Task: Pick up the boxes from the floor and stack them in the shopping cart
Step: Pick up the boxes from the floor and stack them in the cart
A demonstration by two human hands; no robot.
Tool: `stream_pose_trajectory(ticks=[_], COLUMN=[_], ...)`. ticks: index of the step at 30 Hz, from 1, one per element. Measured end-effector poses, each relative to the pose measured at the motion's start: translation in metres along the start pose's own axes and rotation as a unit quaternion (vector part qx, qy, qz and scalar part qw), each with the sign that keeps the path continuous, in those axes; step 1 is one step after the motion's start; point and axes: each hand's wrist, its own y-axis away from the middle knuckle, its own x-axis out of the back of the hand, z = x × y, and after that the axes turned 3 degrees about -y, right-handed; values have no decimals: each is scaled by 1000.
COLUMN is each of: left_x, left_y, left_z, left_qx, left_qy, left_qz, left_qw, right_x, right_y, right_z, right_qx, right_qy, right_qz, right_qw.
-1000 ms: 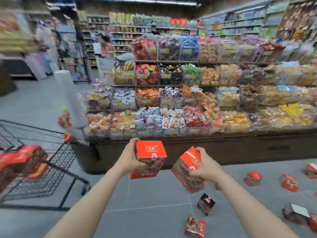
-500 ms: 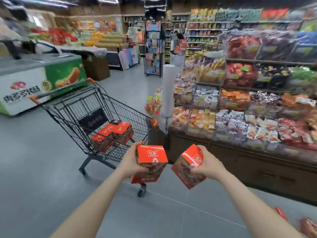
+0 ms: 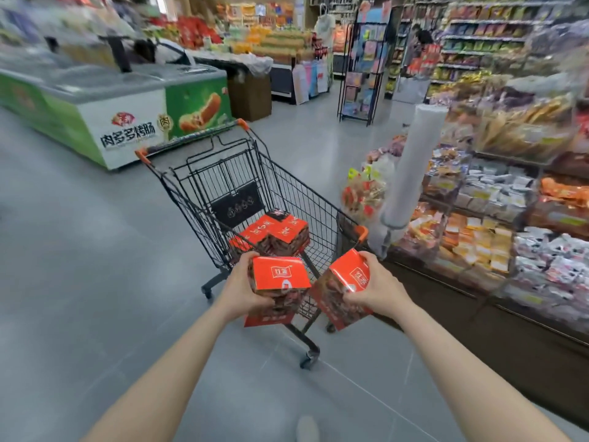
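A black wire shopping cart (image 3: 322,215) with orange corner caps stands straight ahead, and several red boxes (image 3: 274,233) lie side by side on its floor. My left hand (image 3: 242,290) grips a red box (image 3: 279,277) from its left side, held upright just in front of the cart's near end. My right hand (image 3: 376,287) holds a second red box (image 3: 342,293), tilted to the left, beside the first. Both boxes hang at about the height of the cart's near rim.
A long snack display (image 3: 497,224) with a dark wooden base runs along the right. A roll of plastic bags (image 3: 411,167) stands on a post at its corner by the cart. A green and white freezer (image 3: 121,100) sits far left. Grey floor (image 3: 79,266) spreads left of the cart.
My view has swung left from the snack display and the boxes on the floor to the cart. The cart now sits closer and centred, with both held boxes near its front end.
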Motion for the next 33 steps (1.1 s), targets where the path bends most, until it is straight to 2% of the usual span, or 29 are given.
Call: stream_pose_trajectory(ticks=[10,18,22,28,33], left_x=[57,87,97,112,120], left_y=[-165,-252,-306,-408,-484], left_z=[-7,-47,-80,-151,-202], left_qx=[-4,11,12,-13,-49], left_qy=[-4,-6,-10,-44,-61], left_qz=[60,80,56,-41,-131], left_qw=[998,997,998,998,988], right_x=[1,-27,-53,-116,-170], right_y=[-186,-275,-317,-386,-426], right_z=[-38,-48,-50,-52,-62], right_qx=[48,50,27,-21,-77], right_qy=[-19,4,23,32,81], right_qz=[-60,-116,-124,-119,-96], right_qw=[997,992,992,992,989])
